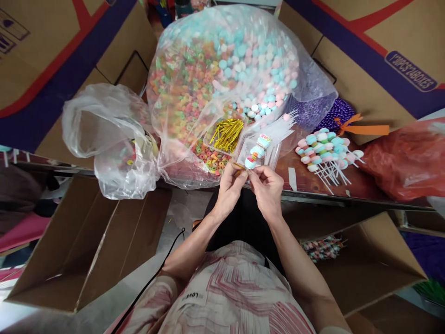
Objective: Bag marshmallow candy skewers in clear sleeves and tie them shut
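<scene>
My left hand (230,186) and my right hand (267,186) meet at the table's near edge, both pinching the lower end of a candy skewer (257,150) in a clear sleeve. A gold twist tie (239,166) sits at that pinched end between my fingers. The skewer carries blue, pink and white sweets and points away from me. Just beyond it lies a small tray of gold twist ties (226,133). To the right rests a pile of finished candy skewers (323,149) with white sticks.
A big clear bag of coloured ring sweets and pastel marshmallows (222,69) fills the table's middle. A smaller crumpled plastic bag (111,134) lies left, a red bag (406,157) right. Open cardboard boxes stand at lower left (79,250) and lower right (365,260), the latter holding wrapped skewers.
</scene>
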